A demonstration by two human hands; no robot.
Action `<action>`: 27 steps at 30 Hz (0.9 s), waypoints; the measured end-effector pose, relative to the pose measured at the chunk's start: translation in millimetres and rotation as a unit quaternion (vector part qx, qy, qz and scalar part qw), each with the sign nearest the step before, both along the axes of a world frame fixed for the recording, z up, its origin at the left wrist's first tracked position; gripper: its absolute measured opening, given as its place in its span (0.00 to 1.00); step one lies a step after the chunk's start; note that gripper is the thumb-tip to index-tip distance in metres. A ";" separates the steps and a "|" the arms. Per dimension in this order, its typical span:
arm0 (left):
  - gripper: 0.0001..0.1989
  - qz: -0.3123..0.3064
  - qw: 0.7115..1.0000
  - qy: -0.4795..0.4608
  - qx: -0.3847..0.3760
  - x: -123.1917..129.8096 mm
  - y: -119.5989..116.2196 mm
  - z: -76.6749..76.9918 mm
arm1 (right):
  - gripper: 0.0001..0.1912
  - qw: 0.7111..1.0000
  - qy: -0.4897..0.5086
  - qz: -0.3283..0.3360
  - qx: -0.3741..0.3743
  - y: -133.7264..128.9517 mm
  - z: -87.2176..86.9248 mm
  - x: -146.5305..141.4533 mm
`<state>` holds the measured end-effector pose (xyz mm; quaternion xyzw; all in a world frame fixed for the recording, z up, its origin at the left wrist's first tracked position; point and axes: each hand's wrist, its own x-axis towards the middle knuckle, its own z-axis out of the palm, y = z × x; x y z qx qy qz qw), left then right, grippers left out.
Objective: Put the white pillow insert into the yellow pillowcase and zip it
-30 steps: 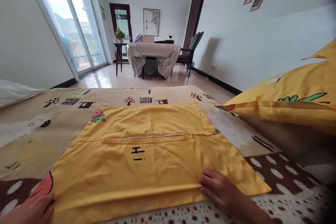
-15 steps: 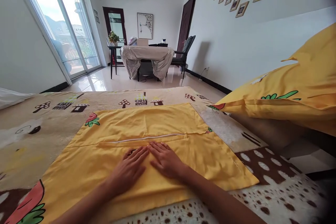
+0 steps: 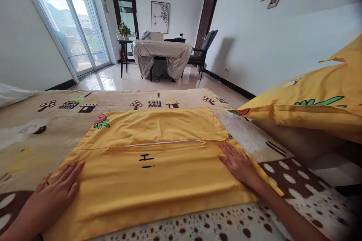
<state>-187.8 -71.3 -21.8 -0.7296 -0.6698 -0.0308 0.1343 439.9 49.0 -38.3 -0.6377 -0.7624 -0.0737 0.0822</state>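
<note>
A yellow pillowcase (image 3: 158,180) lies flat on the patterned blanket (image 3: 124,101), with a white zipper (image 3: 169,142) across its upper part and black lettering below that. My left hand (image 3: 60,188) rests palm down on its left edge, fingers extended and holding nothing. On the right side of the cloth, just under the seam, my right hand (image 3: 236,160) also lies flat with its fingers spread. Low ripples run across the fabric between the hands. Strawberry prints show at its upper left corner and right edge.
A stuffed yellow pillow (image 3: 319,90) is at the right edge of the bed. Beyond the bed stand a covered table (image 3: 162,47), a black chair (image 3: 205,51) and a small stand with a plant (image 3: 123,30). White fabric (image 3: 14,96) lies at the far left.
Both hands have moved apart from the middle of the pillowcase, the left to its left edge and the right to its right side. The lettering is now uncovered. The view has tilted slightly down.
</note>
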 end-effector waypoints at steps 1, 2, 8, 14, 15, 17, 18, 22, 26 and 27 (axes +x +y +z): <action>0.26 -0.007 1.000 0.005 -0.007 11.6 3.1 5.4 | 0.29 1.000 0.005 -0.023 0.001 -0.6 3.5 -10.3; 0.27 -0.023 1.000 0.002 -0.019 27.6 7.4 11.4 | 0.30 0.999 0.015 -0.033 -0.002 -2.2 8.5 -25.6; 0.27 -0.177 0.976 -0.070 -0.109 160.8 40.3 32.4 | 0.32 0.971 0.087 0.198 -0.098 -26.6 34.1 -164.7; 0.27 -0.199 0.964 -0.119 -0.129 208.7 66.4 17.8 | 0.32 0.949 0.105 0.276 -0.108 -29.8 30.6 -219.6; 0.27 -0.201 0.964 -0.124 -0.122 207.5 68.3 15.2 | 0.32 0.950 0.106 0.274 -0.110 -28.3 30.6 -217.5; 0.27 -0.202 0.965 -0.125 -0.111 202.7 69.8 11.5 | 0.32 0.951 0.104 0.268 -0.112 -25.7 31.4 -209.5; 0.27 -0.202 0.966 -0.122 -0.108 199.4 69.7 10.2 | 0.32 0.953 0.103 0.262 -0.111 -24.7 32.0 -204.5; 0.27 -0.189 0.973 -0.097 -0.092 178.1 64.7 6.8 | 0.30 0.965 0.091 0.224 -0.103 -22.0 32.3 -180.9; 0.28 -0.130 0.986 -0.070 -0.073 132.5 51.6 0.5 | 0.29 0.979 0.067 0.172 -0.080 -19.7 28.5 -146.3; 0.28 -0.109 0.989 -0.065 -0.071 117.4 46.5 -2.0 | 0.29 0.983 0.062 0.154 -0.074 -19.3 26.6 -135.7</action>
